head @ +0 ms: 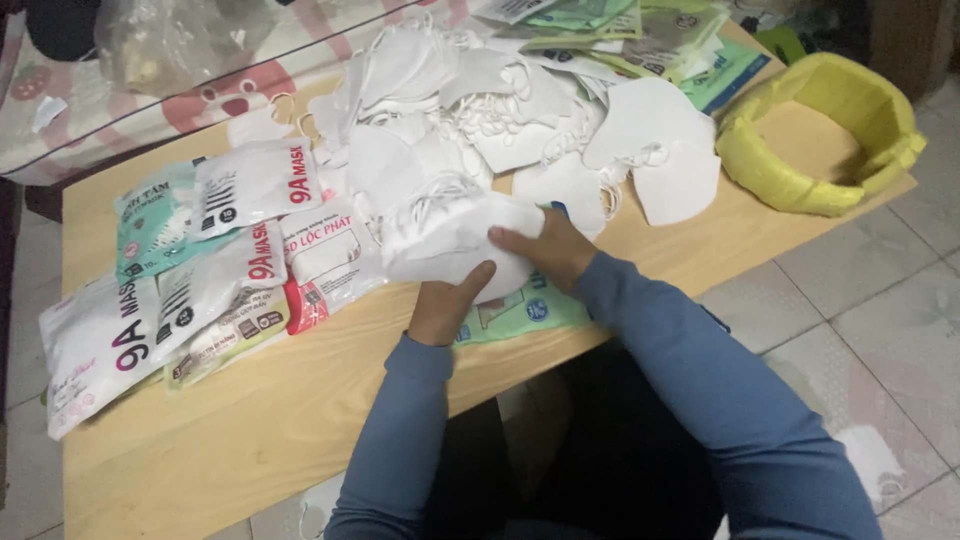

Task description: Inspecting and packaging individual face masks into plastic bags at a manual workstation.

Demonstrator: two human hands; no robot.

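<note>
**A:** What do the person's hands hold, and how much of them shows?

**B:** Both hands close on a small stack of white face masks (455, 240) at the near middle of the wooden table (250, 420). The left hand (445, 305) grips the stack from below, thumb on top; its other fingers are hidden under the masks. The right hand (550, 248) presses on the stack's right edge, fingertips tucked out of sight. Blue sleeves (700, 400) cover both arms.

**A:** What lies around them?

**B:** Behind the stack, a loose heap of white masks (520, 110) with tangled ear loops; single masks are hard to tell apart. A green packet (520, 315) lies mostly hidden under the hands. At left, sealed mask packets (200, 270) overlap. At the far edge, flat empty packets (640, 35) are cut off by the frame. At right sits a yellow foam tray (850, 100).
</note>
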